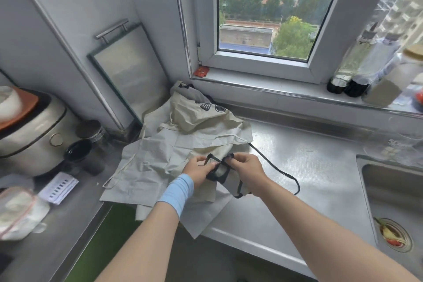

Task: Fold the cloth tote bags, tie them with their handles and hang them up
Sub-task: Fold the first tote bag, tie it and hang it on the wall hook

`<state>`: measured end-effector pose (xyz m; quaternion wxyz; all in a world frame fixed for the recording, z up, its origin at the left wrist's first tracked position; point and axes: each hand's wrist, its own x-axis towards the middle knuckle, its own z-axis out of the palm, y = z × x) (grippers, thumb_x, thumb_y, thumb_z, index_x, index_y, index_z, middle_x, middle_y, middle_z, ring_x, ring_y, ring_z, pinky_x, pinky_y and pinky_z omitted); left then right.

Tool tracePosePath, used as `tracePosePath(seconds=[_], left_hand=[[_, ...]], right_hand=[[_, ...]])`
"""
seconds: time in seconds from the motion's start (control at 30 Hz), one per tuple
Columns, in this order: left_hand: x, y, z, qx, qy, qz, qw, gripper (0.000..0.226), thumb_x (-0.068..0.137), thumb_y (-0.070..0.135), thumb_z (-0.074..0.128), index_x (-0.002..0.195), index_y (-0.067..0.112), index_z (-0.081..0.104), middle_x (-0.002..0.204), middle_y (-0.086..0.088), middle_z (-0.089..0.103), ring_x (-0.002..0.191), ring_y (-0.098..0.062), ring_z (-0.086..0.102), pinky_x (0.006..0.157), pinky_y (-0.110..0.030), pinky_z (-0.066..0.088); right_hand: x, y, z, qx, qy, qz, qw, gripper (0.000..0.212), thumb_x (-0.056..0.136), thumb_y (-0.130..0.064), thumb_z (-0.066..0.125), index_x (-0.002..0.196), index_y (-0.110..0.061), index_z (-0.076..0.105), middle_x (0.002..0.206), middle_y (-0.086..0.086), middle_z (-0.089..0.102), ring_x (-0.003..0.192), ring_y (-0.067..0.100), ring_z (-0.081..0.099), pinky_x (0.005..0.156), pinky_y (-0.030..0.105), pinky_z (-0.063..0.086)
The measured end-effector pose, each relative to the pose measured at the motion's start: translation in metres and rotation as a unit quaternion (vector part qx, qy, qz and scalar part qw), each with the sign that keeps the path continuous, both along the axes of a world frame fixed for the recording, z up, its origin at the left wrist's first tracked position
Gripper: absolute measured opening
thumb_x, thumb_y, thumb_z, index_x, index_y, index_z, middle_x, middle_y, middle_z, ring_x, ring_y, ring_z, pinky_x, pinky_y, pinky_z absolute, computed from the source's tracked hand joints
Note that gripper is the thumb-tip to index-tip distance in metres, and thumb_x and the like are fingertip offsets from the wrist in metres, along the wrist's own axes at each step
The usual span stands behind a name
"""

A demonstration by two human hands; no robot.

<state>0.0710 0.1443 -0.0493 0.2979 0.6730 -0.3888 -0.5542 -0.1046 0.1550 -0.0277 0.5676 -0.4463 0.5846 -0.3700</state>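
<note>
L hand: pinches black handle wrapped round folded bag
R hand: pinches same handle
folded bag: on counter, left of sink
other bags: heap further left of sink

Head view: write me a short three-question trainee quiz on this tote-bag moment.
1. True or false: the left hand and the right hand both hold the folded bag.
2. The black handle has a loose loop that lies: A on the countertop toward the sink; B over the counter's front edge; C on a hook.
3. Which forearm wears the light blue band?
Key: 1 true; 2 A; 3 the left.
</note>
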Motion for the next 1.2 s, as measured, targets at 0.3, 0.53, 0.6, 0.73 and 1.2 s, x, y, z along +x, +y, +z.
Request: tracePosePath(seconds=[0.3, 0.53, 0.6, 0.73, 1.2], left_hand=[[0.016, 0.012, 0.072, -0.062, 0.046, 0.03, 0.997, 0.011, 0.087, 0.02, 0.069, 0.089, 0.009, 0.069, 0.09, -0.009, 0.071, 0.083, -0.022, 0.068, 0.084, -0.036, 0.057], [0.001, -0.01, 0.097, -0.062, 0.175, -0.013, 0.983, 0.017, 0.093, 0.005, 0.055, 0.107, -0.002, 0.06, 0.098, -0.018, 0.063, 0.092, -0.028, 0.061, 0.093, -0.051, 0.052], [-0.005, -0.024, 0.109, -0.05, 0.182, -0.005, 0.982, 0.024, 0.087, 0.005, 0.06, 0.11, -0.001, 0.058, 0.098, -0.018, 0.063, 0.088, -0.025, 0.063, 0.085, -0.043, 0.056], [-0.014, -0.056, 0.144, -0.058, 0.152, -0.029, 0.986, 0.025, 0.09, 0.015, 0.067, 0.112, 0.007, 0.059, 0.103, -0.012, 0.068, 0.087, -0.02, 0.068, 0.07, -0.032, 0.061], [0.03, -0.145, 0.262, -0.134, -0.108, -0.173, 0.97, 0.046, 0.074, -0.002, 0.063, 0.108, 0.028, 0.061, 0.093, -0.006, 0.064, 0.077, -0.02, 0.064, 0.065, -0.034, 0.058]], right_hand=[[0.007, -0.009, 0.063, -0.005, 0.016, -0.131, 0.991, 0.016, 0.084, -0.03, 0.065, 0.077, -0.018, 0.074, 0.087, 0.012, 0.074, 0.083, 0.028, 0.07, 0.081, 0.047, 0.056], [0.0, -0.035, 0.096, -0.033, 0.023, -0.115, 0.993, 0.024, 0.089, -0.028, 0.06, 0.075, -0.019, 0.078, 0.08, 0.002, 0.076, 0.077, 0.022, 0.069, 0.078, 0.038, 0.056], [-0.002, -0.05, 0.106, -0.042, 0.015, -0.101, 0.994, 0.025, 0.09, -0.028, 0.062, 0.073, -0.02, 0.079, 0.08, 0.003, 0.077, 0.075, 0.02, 0.067, 0.076, 0.038, 0.056], [-0.002, -0.094, 0.136, -0.056, 0.038, -0.068, 0.995, 0.023, 0.086, -0.03, 0.065, 0.068, -0.023, 0.079, 0.079, 0.003, 0.077, 0.082, 0.023, 0.071, 0.083, 0.044, 0.058], [0.023, -0.225, 0.312, -0.135, 0.142, 0.157, 0.968, 0.023, 0.093, -0.025, 0.058, 0.086, -0.007, 0.07, 0.075, 0.004, 0.075, 0.064, 0.019, 0.072, 0.074, 0.036, 0.059]])
